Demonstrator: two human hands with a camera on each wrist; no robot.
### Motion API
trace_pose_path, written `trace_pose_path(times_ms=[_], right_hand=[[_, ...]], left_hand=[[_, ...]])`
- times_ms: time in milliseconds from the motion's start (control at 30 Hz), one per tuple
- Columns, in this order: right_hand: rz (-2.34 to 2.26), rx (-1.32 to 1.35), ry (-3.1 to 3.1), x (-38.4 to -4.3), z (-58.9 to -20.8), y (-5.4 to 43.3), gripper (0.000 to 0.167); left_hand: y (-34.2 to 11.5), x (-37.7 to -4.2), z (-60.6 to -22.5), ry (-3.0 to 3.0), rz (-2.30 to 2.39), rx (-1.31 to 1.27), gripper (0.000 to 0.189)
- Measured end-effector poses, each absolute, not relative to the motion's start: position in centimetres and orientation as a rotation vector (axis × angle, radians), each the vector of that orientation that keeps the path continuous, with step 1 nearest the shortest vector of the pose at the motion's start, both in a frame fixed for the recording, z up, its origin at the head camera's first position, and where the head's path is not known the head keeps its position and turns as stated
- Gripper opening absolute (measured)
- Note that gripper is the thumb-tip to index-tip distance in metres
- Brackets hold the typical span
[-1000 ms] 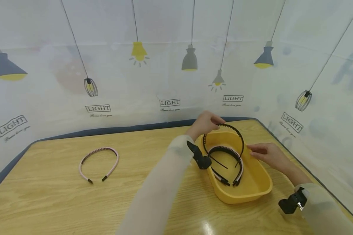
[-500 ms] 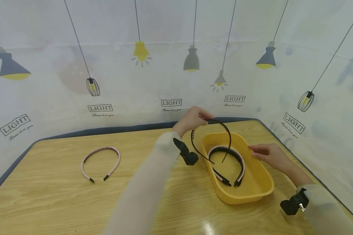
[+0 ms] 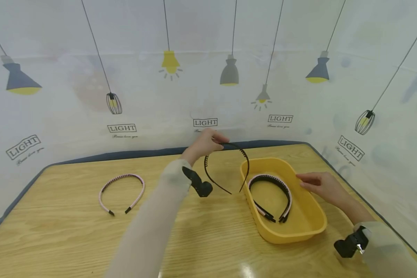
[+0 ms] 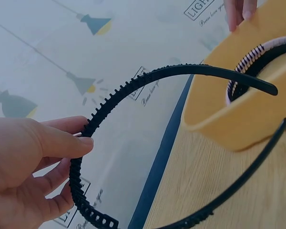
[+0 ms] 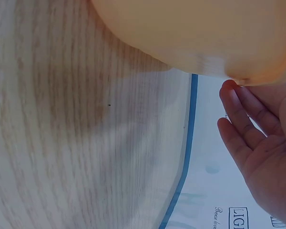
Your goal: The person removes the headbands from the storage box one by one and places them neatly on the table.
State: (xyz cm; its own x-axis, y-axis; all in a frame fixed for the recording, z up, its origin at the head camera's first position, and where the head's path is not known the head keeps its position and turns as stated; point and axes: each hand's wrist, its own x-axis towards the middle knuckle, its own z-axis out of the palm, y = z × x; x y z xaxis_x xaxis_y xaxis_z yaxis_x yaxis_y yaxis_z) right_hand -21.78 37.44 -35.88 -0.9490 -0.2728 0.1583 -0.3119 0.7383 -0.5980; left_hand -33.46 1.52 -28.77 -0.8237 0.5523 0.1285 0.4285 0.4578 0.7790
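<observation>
My left hand [image 3: 206,145] pinches a thin black toothed headband [image 4: 181,71] between thumb and fingers at its top curve. The headband hangs with its ends down, just left of the yellow plastic basket [image 3: 292,235], one leg overlapping the rim in the head view. My right hand [image 3: 324,188] holds the basket's right rim, several fingers against the outside wall in the right wrist view, the thumb hidden there. Inside the basket lie pink and black headbands [image 3: 287,193], nested together at its left side.
A pink headband [image 3: 117,177] with black tips lies on the left of the wooden table [image 3: 73,239]. Behind the table hangs a pale cloth backdrop [image 3: 160,100] printed with lamps, and a dark blue edge runs along the table's back.
My left hand has carried the black headband leftward, out from over the basket to beside it. The right hand stays at the rim; the view has shifted slightly.
</observation>
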Motion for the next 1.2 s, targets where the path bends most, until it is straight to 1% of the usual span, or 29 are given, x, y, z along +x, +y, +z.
trace_pose_path(times_ms=[667,1200], right_hand=[[0.973,0.455,-2.865,-21.6,-36.0,37.4,0.037],[0.976,0.467,-2.866,-21.7,-36.0,37.4,0.037]], left_hand=[[-6.2,-33.6,-31.1,2.644,1.281,0.68,0.029],[-10.4,-34.2,-32.5,2.678,1.161,0.654,0.029]])
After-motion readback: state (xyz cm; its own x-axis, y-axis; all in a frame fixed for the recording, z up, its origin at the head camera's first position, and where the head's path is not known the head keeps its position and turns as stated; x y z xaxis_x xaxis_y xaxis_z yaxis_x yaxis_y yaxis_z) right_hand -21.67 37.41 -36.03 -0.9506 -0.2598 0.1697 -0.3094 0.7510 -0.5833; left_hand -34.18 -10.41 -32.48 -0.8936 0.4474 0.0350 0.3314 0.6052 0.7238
